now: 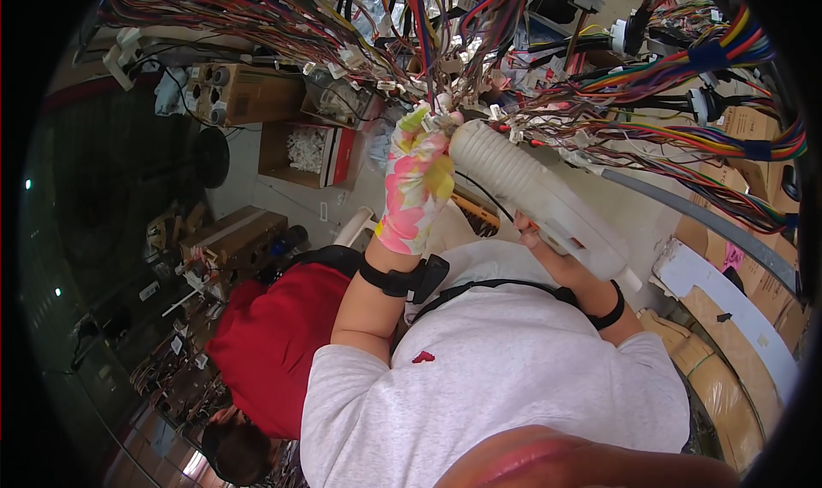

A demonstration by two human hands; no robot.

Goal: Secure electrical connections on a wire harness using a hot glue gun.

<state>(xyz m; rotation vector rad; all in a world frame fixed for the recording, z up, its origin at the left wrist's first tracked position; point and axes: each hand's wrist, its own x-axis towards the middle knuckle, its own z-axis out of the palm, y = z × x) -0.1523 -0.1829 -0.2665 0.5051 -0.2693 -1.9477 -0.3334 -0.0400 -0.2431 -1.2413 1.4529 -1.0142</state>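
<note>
My left hand (418,175), in a pink, yellow and white patterned glove, is raised with its fingers closed at the lower ends of hanging coloured wires (419,34). White connectors (454,116) crowd around the fingertips; which wires lie between them is partly hidden. Bare, my right hand (541,241) grips a large white handheld tool (548,188) from beneath. The tool has a ribbed front end and an orange-red spot near its rear. Its ribbed end tilts up toward the connectors, close beside the glove. A thin black cable (488,193) curves just below it.
Thick wire bundles (702,60) hang along the top and right. A grey tube (702,210) crosses at right, near cardboard boxes (753,128). Boxes (248,94) of small parts stand at left. A person in red (282,342) is close on my left.
</note>
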